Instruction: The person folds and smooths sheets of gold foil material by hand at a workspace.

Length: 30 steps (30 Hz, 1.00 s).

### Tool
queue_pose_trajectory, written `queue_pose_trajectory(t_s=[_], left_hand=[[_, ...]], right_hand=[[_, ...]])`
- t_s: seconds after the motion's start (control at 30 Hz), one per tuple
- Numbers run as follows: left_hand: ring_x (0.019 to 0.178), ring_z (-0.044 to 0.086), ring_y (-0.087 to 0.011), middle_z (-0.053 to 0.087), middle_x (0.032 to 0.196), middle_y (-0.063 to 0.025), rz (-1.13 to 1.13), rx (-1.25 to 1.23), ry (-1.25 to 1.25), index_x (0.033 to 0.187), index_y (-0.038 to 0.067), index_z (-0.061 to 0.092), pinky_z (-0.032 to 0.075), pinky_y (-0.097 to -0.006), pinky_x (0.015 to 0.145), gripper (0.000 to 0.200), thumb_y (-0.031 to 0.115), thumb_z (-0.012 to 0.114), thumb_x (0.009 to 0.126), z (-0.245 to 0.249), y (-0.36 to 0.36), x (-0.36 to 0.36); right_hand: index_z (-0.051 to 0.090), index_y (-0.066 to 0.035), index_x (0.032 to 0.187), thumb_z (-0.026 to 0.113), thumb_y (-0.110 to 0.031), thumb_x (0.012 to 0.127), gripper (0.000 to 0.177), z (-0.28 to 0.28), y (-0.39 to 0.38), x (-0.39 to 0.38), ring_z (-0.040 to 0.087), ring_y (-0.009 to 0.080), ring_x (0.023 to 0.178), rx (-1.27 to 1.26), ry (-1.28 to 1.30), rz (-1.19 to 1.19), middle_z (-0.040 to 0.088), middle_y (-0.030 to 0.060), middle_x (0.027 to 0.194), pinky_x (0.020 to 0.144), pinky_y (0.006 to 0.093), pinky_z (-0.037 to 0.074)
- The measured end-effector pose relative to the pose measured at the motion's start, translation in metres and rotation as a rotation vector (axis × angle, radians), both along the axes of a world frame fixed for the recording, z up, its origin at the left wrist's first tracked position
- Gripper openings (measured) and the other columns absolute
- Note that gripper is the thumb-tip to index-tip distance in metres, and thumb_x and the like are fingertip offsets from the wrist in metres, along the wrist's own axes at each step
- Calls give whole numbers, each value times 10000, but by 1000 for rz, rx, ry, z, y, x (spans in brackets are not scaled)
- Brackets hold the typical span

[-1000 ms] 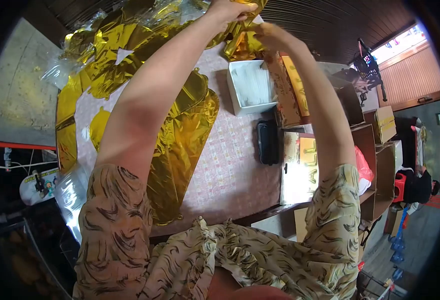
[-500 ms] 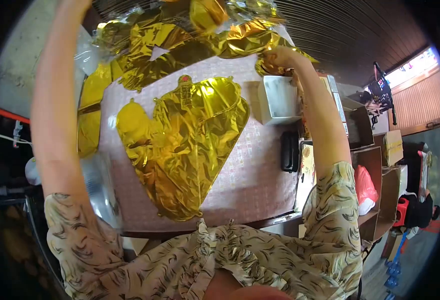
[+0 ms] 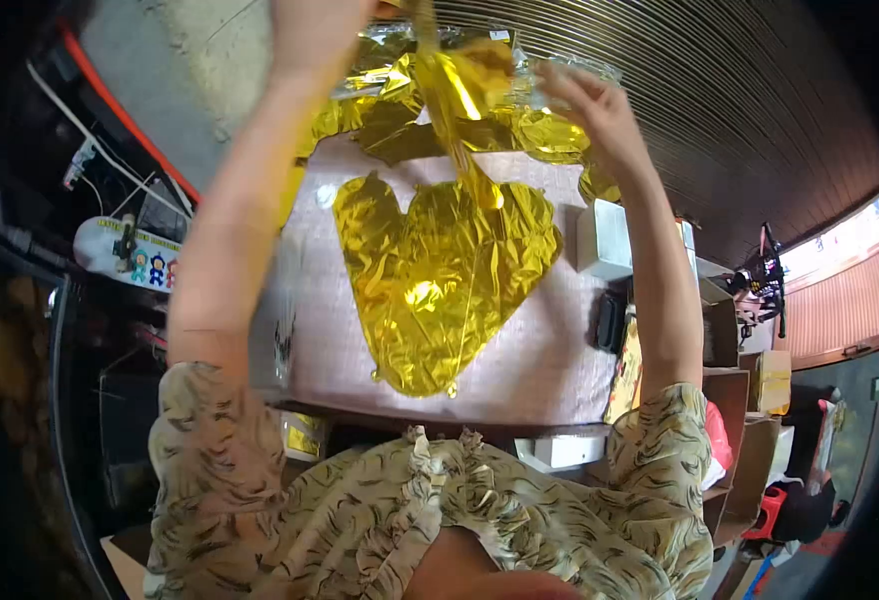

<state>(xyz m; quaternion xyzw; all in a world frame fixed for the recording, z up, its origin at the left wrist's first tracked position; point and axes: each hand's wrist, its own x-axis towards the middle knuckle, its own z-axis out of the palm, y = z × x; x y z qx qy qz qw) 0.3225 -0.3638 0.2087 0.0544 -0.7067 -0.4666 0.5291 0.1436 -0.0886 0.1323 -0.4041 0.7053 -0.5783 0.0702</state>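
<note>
A flat gold foil balloon (image 3: pixel 440 290) lies on the pink-patterned tabletop in front of me. Above its far edge hangs another gold foil balloon (image 3: pixel 450 110), narrow, folded and smeared by motion. My left hand (image 3: pixel 322 28) is at the top edge of the view, its fingers mostly cut off; the hanging balloon appears to be held there. My right hand (image 3: pixel 592 105) is raised to the right of it, with thumb and fingers apart and a little blurred. Nothing shows in its grasp. Behind, more gold foil (image 3: pixel 395 135) is piled with clear plastic wrapping.
A white box (image 3: pixel 605 240) stands at the table's right edge, with a black case (image 3: pixel 611 321) nearer me. Cardboard boxes (image 3: pixel 725 420) are stacked beyond the right side. Ribbed dark panelling (image 3: pixel 740 110) runs along the far right. Power cords and a red pipe (image 3: pixel 125 110) lie at left.
A gold balloon has been lifted from the far pile and now hangs over the table. My left hand has moved right; my right hand has come off the pile. The view has shifted.
</note>
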Motion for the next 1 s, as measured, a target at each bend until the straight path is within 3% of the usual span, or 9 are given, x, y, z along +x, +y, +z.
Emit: queue_pose_trajectory(t_s=[0.13,0.17,0.23,0.3,0.57,0.73,0.83,0.9,1.0], left_hand=[[745,686,-186,701,829,-97,70,-69,34,900,27,610,533,-351,591,146,132,711,911,-2,99,40],[614,637,-199,656,712,-113,-248,39,181,810,20,523,477,-364,524,232,147,695,900,-22,101,30],[624,626,-247,623,702,-132,94,-238,209,836,-3,553,463,-384,521,88,13,633,868,-35,122,39],[678,643,-262,623,730,-150,-132,-231,517,882,-16,597,477,-406,523,39,-35,622,860,-30,151,49],[872,719,-267,704,1017,-154,-369,-472,519,1139,-21,574,624,-356,711,389,97,816,859,-65,144,83],[817,717,-224,748,994,-98,-1,-327,208,1306,41,637,580,-366,792,600,207,891,788,-93,96,133],[839,694,-110,777,944,-57,-495,-124,9,1064,19,761,545,-308,780,347,297,833,868,-140,65,118],[936,706,-144,775,1059,-86,-563,-275,-632,1153,28,748,534,-323,879,403,292,839,863,-158,40,113],[860,721,-213,762,985,-109,-332,-377,-764,1149,2,726,566,-353,808,401,237,839,843,-122,51,126]], right_hand=[[646,-3,1355,631,-661,928,785,98,1,120,610,309,1306,38,296,12,642,199,1383,1111,493,493],[645,-16,1365,629,-668,926,787,119,2,147,604,308,1315,86,370,0,633,198,1398,1098,495,504],[741,4,1175,823,-341,897,452,146,-1,188,687,170,816,136,251,110,767,119,963,729,287,554],[740,13,1128,788,-245,933,327,145,-5,205,674,147,799,193,172,78,756,95,956,713,272,547],[685,12,1025,711,-126,970,151,139,17,199,652,143,791,82,278,-100,711,63,893,680,311,531],[629,31,1110,722,-133,960,241,149,36,189,686,267,1004,-4,-62,27,696,144,1076,877,420,582],[642,20,1185,737,-126,957,287,152,37,186,701,268,1010,-60,-224,95,709,137,1102,935,437,590],[641,18,1168,754,-112,942,284,155,42,177,702,265,1019,-8,-140,113,711,126,1102,912,431,596],[671,45,1102,823,-105,880,308,148,54,141,707,267,929,-25,226,-230,725,131,1028,819,427,604]])
